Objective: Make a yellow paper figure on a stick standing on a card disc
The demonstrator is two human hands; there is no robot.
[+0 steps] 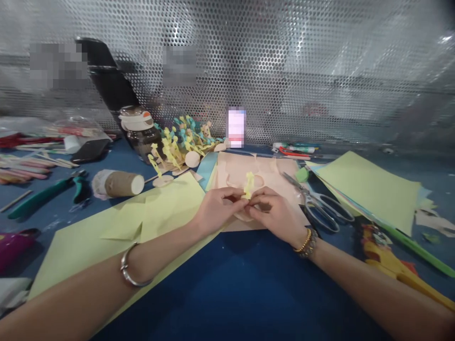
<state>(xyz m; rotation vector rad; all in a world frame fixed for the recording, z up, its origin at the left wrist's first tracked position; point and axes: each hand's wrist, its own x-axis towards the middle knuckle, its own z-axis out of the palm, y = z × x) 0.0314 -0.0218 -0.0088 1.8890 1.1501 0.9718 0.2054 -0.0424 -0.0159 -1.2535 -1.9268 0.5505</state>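
Both hands meet over a peach paper sheet [284, 168] at the centre. Between their fingertips stands a small yellow paper figure [249, 182]. My left hand [222, 208] pinches its lower end from the left, fingers closed. From the right, my right hand [273, 213] closes its thumb and fingers at the same base. The fingertips hide the bottom of the figure. Scissors [325, 208] lie just right of the peach sheet. Similar yellow, blue and peach paper figures [174, 147] stand in a group behind, to the left.
Yellow sheets [170, 203] lie left, a paper stack [369, 189] right. A paper cup [124, 183] on its side, a jar [137, 130] and green pliers [42, 196] are on the left. A yellow tool [391, 260] and green knife [419, 248] lie right. A perforated metal panel [249, 57] stands behind.
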